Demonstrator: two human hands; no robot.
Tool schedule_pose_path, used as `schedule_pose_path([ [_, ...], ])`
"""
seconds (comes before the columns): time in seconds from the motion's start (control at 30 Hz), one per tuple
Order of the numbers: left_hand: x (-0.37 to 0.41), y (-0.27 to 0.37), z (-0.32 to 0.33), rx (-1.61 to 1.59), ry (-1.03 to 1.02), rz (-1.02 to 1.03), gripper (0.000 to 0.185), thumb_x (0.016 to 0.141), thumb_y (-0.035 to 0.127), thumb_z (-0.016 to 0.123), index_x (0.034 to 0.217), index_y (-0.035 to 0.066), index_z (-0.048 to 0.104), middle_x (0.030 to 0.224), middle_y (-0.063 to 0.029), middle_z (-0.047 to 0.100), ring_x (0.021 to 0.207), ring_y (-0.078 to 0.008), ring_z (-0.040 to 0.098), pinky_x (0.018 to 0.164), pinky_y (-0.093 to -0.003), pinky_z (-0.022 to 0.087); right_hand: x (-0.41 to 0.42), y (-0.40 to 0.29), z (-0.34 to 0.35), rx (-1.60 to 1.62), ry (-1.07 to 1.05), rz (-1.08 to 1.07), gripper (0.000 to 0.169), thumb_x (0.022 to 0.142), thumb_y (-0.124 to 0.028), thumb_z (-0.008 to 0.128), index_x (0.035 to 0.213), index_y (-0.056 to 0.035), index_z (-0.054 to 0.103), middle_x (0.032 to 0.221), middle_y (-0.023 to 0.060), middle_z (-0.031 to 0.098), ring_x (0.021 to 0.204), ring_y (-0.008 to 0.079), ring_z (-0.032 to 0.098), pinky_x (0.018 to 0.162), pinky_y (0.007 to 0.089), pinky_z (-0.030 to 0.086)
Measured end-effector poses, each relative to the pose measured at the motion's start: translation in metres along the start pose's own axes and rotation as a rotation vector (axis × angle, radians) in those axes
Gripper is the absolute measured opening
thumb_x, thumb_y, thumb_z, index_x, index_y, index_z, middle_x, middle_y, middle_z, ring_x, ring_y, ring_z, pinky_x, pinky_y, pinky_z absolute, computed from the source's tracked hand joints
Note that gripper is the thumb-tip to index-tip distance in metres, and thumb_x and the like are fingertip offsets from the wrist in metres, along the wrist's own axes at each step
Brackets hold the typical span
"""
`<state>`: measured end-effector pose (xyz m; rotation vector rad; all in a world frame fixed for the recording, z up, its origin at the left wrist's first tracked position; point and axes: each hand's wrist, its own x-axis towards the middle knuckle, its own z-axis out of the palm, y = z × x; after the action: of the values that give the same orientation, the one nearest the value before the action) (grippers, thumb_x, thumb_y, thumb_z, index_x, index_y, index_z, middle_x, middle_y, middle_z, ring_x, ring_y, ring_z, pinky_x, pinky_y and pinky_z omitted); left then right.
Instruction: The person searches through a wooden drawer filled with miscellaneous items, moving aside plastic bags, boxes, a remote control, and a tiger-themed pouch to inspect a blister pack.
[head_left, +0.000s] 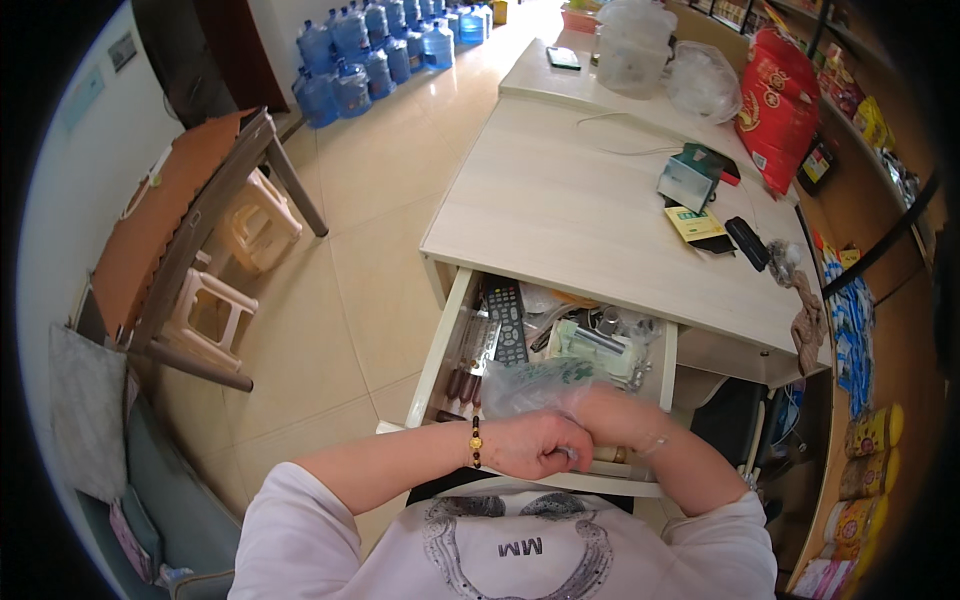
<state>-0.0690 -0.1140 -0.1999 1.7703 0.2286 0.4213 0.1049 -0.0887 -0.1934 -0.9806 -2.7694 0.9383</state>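
Observation:
Over an open desk drawer (437, 360), my left hand (536, 444) is curled closed, with a bit of clear plastic showing in its fist. A clear plastic bag (532, 382) with green print lies just beyond it, above the drawer's contents. My right hand (606, 411) is blurred and reaches across at the bag's right end; its fingers are hidden, so its grip is unclear. Near the bag in the drawer are a black remote control (508, 322), dark-red handles (465, 388), greenish papers (559, 339) and a silver cylinder (600, 339).
The pale desk (525, 195) carries a green box (691, 176), a yellow packet (696, 225), a black case (747, 244) and a red bag (780, 112). Shelves with goods line the right. Plastic stools (217, 311) stand by a table (172, 225) at left; blue water bottles (352, 86) stand behind.

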Motion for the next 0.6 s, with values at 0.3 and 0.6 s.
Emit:
schedule_pose_path([
  [0.3, 0.006, 0.007, 0.01, 0.293, -0.088, 0.092, 0.018, 0.07, 0.0, 0.051, 0.083, 0.009, 0.059, 0.082, -0.0052, 0.062, 0.076, -0.0281, 0.06, 0.062, -0.038, 0.047, 0.047, -0.005, -0.063, 0.265, 0.194, 0.114, 0.019, 0.078, -0.015, 0.062, 0.095, -0.0053, 0.065, 0.084, 0.0118, 0.064, 0.078, 0.0263, 0.063, 0.069, 0.0331, 0.05],
  [0.6, 0.001, 0.009, 0.01, 0.357, -0.067, 0.072, 0.019, 0.066, 0.0, 0.052, 0.081, 0.009, 0.06, 0.08, -0.005, 0.062, 0.072, -0.0277, 0.059, 0.06, -0.0372, 0.047, 0.119, 0.018, 0.049, -0.594, 0.344, -0.359, 0.019, 0.073, -0.016, 0.061, 0.091, -0.0104, 0.063, 0.084, 0.0037, 0.06, 0.095, 0.0225, 0.055, 0.094, 0.0488, 0.034],
])
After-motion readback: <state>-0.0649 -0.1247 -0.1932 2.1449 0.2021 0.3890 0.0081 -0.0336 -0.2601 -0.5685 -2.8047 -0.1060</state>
